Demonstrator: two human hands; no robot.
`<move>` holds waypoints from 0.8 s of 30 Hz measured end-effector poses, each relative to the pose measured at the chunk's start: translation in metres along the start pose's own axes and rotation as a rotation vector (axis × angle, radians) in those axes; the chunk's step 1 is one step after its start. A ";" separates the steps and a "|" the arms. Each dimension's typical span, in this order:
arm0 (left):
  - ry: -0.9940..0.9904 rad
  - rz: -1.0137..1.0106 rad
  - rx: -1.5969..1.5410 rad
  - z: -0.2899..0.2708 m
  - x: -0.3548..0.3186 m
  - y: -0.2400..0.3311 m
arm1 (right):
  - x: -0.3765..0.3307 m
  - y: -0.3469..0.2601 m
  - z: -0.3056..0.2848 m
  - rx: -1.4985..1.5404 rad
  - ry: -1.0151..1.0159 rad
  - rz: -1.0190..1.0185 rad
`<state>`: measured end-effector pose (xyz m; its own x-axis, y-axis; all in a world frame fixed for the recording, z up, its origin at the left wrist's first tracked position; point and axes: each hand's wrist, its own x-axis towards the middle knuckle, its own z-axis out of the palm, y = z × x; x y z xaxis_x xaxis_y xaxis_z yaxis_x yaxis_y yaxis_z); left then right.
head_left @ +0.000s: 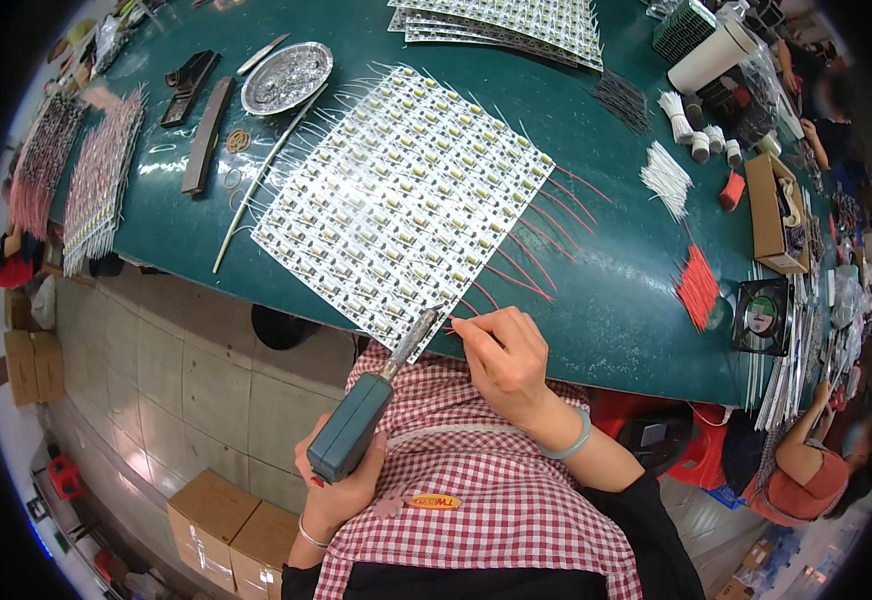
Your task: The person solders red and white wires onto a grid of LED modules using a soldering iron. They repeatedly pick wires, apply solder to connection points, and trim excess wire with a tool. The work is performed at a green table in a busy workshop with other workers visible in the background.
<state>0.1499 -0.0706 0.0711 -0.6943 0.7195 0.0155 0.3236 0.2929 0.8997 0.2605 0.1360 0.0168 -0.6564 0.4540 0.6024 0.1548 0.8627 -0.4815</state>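
A white circuit board panel (381, 205) with rows of small yellow parts lies slantwise on the green table, its near corner at the front edge. My left hand (348, 488) is closed round the handle of a dark green soldering gun (354, 425). The gun's metal tip rests at or just above the panel's near corner. Beside that corner, my right hand (509, 362) pinches a thin red wire (457, 321) between thumb and finger. More red wires (544, 232) stick out along the panel's right edge, and white wires fan out along its left side.
A foil-like dish (287, 78), a thin rod (268, 180) and bundles of wired strips (104, 180) lie to the left. Stacked panels (506, 28) sit at the back. White wires (666, 181), red wires (697, 290) and a black fan (763, 316) lie right. Other people work at the right.
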 end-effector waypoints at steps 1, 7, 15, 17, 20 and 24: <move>-0.003 -0.015 -0.017 0.000 -0.001 -0.001 | 0.000 0.000 0.000 -0.004 -0.005 0.001; -0.062 -0.048 -0.010 -0.002 -0.001 0.002 | -0.001 0.000 0.000 -0.014 -0.017 0.004; -0.102 -0.035 0.037 -0.003 -0.001 -0.001 | 0.000 0.000 0.000 -0.018 -0.037 0.001; -0.109 -0.045 0.037 -0.003 0.000 0.000 | 0.001 0.000 0.000 -0.021 -0.038 0.002; -0.106 -0.067 0.009 -0.003 0.001 0.003 | 0.002 -0.002 -0.002 -0.010 -0.039 0.016; -0.093 -0.056 0.017 -0.002 0.001 0.005 | 0.002 -0.002 -0.001 -0.007 -0.032 0.021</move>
<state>0.1490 -0.0699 0.0764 -0.6491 0.7569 -0.0757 0.2972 0.3440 0.8907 0.2595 0.1358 0.0197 -0.6763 0.4651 0.5712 0.1739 0.8543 -0.4898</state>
